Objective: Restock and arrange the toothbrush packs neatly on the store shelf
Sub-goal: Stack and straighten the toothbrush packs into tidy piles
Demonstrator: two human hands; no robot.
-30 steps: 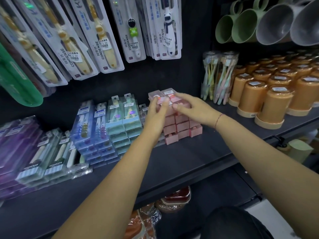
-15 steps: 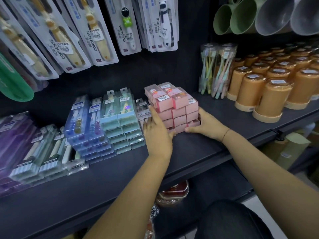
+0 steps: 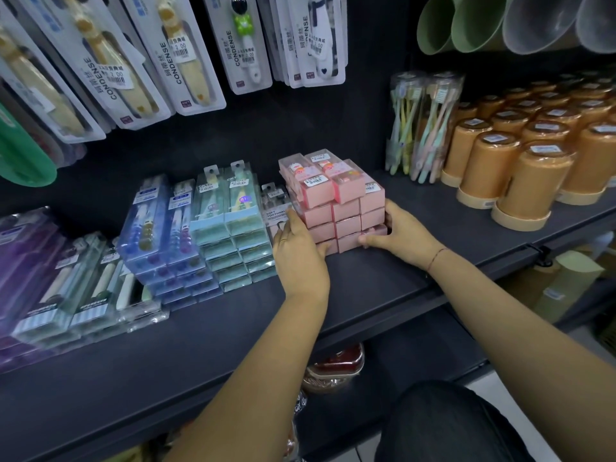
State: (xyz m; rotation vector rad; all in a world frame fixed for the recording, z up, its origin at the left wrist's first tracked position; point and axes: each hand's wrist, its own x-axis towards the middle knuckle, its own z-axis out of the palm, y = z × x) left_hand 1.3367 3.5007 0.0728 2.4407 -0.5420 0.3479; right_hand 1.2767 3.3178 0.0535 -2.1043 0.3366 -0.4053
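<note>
A stack of pink toothbrush packs (image 3: 336, 201) stands on the dark shelf (image 3: 383, 278), several layers high, with two packs lying askew on top. My left hand (image 3: 300, 251) presses flat against the stack's left side, thumb at the front bottom edge. My right hand (image 3: 400, 235) presses the lower right side, thumb touching the front of the bottom row. Neither hand lifts a pack. A clear "soft toothbrush" pack (image 3: 275, 208) is wedged just left of the stack, partly hidden by my left hand.
Teal packs (image 3: 233, 228) and blue packs (image 3: 160, 235) are stacked to the left, purple and clear ones beyond. Clear tubs of toothbrushes (image 3: 420, 128) and orange cups (image 3: 526, 181) stand right. Carded toothbrushes (image 3: 186, 55) hang above; mugs (image 3: 466, 21) hang top right.
Both hands have come down from the top of the pink stack to its sides near the base. The stack looks more squared up.
</note>
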